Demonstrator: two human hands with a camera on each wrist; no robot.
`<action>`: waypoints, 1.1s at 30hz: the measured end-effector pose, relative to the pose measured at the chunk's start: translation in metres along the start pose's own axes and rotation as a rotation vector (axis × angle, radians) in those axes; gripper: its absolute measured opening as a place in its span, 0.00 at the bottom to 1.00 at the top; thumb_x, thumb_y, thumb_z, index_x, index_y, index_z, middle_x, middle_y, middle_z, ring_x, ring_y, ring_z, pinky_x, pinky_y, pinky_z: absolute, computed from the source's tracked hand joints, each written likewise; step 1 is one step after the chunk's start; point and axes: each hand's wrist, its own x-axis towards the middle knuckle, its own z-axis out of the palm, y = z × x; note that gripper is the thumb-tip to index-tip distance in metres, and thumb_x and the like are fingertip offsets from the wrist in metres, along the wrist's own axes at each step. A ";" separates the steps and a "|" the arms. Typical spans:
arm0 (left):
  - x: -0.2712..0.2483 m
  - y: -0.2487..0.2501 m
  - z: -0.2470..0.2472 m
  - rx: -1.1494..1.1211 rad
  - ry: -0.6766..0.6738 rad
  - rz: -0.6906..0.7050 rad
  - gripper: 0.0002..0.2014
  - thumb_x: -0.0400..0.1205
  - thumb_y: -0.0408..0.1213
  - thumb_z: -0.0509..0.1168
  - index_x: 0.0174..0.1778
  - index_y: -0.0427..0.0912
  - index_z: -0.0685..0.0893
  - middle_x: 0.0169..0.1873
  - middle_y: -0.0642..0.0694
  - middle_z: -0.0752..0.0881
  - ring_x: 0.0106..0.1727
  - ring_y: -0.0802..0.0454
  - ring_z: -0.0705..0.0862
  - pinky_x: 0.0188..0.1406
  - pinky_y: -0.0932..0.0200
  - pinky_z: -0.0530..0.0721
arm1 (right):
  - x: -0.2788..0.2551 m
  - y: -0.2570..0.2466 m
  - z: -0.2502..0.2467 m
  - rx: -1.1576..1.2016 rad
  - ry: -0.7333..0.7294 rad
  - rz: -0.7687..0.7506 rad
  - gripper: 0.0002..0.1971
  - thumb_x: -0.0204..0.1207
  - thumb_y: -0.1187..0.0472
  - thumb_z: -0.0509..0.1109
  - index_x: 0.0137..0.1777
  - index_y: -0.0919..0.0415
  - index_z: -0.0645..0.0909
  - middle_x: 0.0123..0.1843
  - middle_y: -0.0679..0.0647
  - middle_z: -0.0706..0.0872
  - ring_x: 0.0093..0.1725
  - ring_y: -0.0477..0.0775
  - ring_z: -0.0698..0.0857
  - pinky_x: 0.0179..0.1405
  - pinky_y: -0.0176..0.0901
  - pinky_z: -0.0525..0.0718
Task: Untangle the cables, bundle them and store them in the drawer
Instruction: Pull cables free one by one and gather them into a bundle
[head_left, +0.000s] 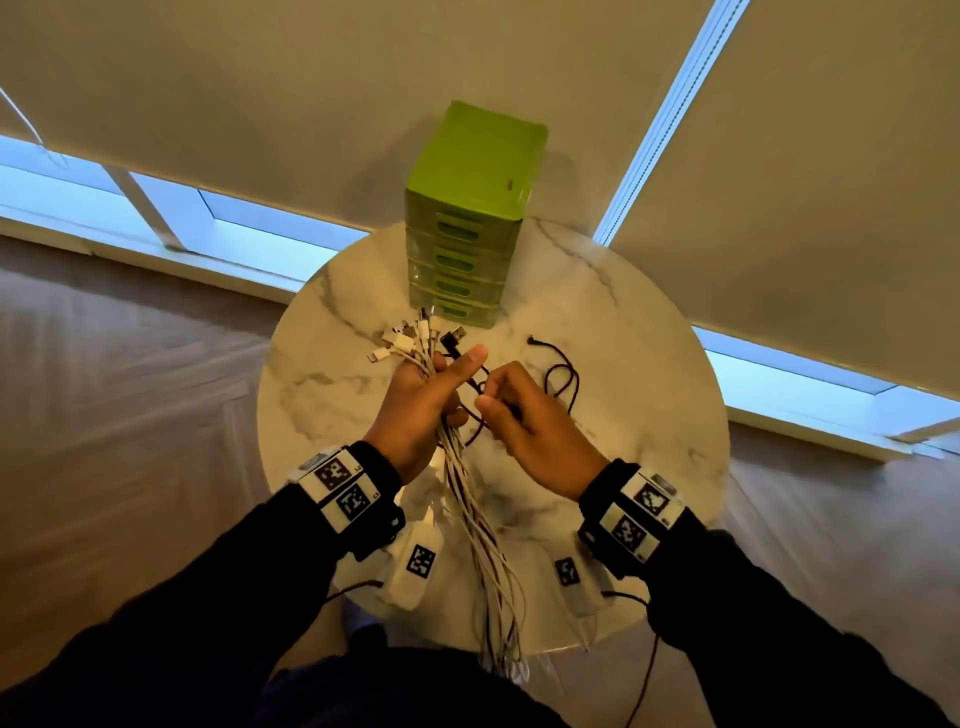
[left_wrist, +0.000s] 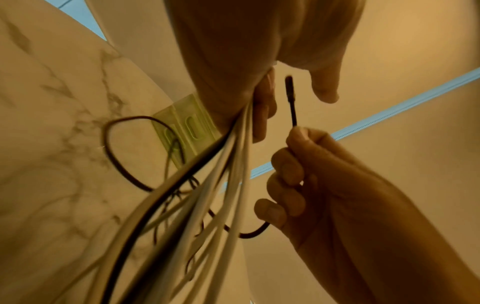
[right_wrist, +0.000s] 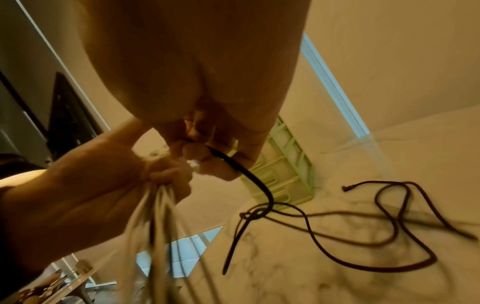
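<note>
My left hand (head_left: 422, 391) grips a bundle of several white cables (head_left: 480, 540) with a dark one among them; their plugs (head_left: 410, 335) fan out above the fist, the tails hang past the near table edge. In the left wrist view the bundle (left_wrist: 207, 185) runs down from the fist (left_wrist: 233, 86), thumb held out. My right hand (head_left: 519, 410) pinches a thin dark cable (left_wrist: 293, 107) near its plug end, close beside the left hand. That dark cable (right_wrist: 363, 232) trails in loops over the table to the right. The green drawer unit (head_left: 470, 228) stands at the table's far edge, drawers closed.
The round marble table (head_left: 649, 415) holds everything; floor lies all around it. Two white tagged blocks (head_left: 418, 564) sit at the near edge under my wrists. Window blinds (head_left: 779, 182) hang behind the drawer unit.
</note>
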 end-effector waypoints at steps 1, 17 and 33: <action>0.001 0.001 0.001 0.026 -0.012 0.016 0.18 0.81 0.45 0.74 0.33 0.50 0.70 0.24 0.50 0.61 0.24 0.54 0.62 0.26 0.58 0.69 | -0.004 -0.004 0.006 -0.003 -0.003 -0.008 0.07 0.89 0.54 0.60 0.55 0.58 0.70 0.33 0.53 0.78 0.31 0.47 0.74 0.33 0.47 0.75; -0.002 0.014 0.001 0.036 -0.066 0.066 0.19 0.76 0.59 0.74 0.34 0.54 0.73 0.28 0.49 0.59 0.28 0.53 0.61 0.28 0.56 0.70 | -0.026 -0.015 0.030 -0.118 0.239 -0.039 0.09 0.91 0.51 0.54 0.52 0.50 0.73 0.35 0.54 0.79 0.31 0.47 0.75 0.33 0.47 0.73; 0.004 0.019 -0.002 0.325 -0.055 0.122 0.29 0.85 0.68 0.48 0.29 0.48 0.72 0.25 0.50 0.74 0.31 0.51 0.74 0.39 0.52 0.76 | -0.012 -0.006 0.027 -0.080 0.098 -0.004 0.17 0.91 0.48 0.54 0.44 0.57 0.74 0.33 0.45 0.80 0.32 0.46 0.78 0.37 0.48 0.78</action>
